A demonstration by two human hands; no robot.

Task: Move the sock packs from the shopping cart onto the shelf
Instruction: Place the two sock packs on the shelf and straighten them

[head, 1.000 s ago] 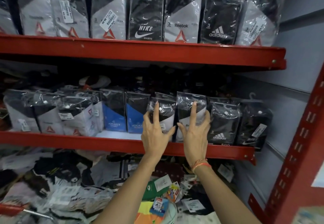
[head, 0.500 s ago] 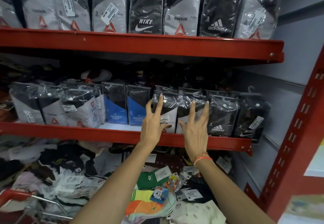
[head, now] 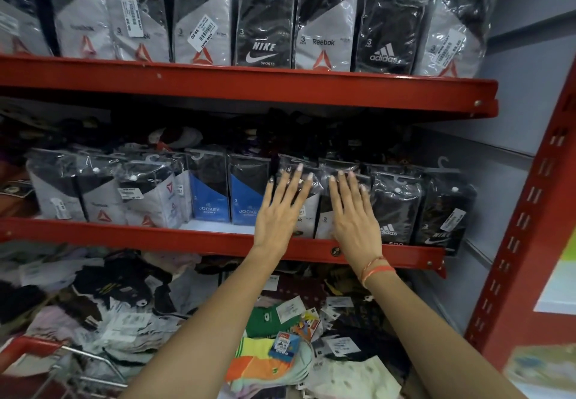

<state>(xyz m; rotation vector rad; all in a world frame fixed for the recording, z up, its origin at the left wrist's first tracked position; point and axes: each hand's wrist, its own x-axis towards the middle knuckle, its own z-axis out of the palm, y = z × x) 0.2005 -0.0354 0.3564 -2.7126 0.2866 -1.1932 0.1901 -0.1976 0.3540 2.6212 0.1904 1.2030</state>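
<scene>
Two sock packs stand upright side by side on the middle shelf (head: 218,239), long axes vertical, printed fronts facing outward: the left pack (head: 307,208) and the right pack (head: 325,211), both in clear plastic, touching each other. The left hand (head: 279,211) lies flat on the front of the left pack, fingers (head: 297,180) spread wide and straight, tips near the pack's top edge; nothing is gripped. The right hand (head: 355,217) lies flat on the right pack, fingers (head: 341,186) straight and closer together, pressing the front. An orange wristband (head: 377,270) circles the right wrist. To the left stand two blue Jockey packs (head: 208,199), then about four grey Reebok packs (head: 99,192); to the right, one Adidas pack (head: 394,208) and one black Nike pack (head: 442,214), all upright. The upper shelf (head: 249,86) carries about nine upright packs in a row. Below lies a heap of loose socks (head: 274,364), with the red shopping cart (head: 34,348) rim at lower left.
</scene>
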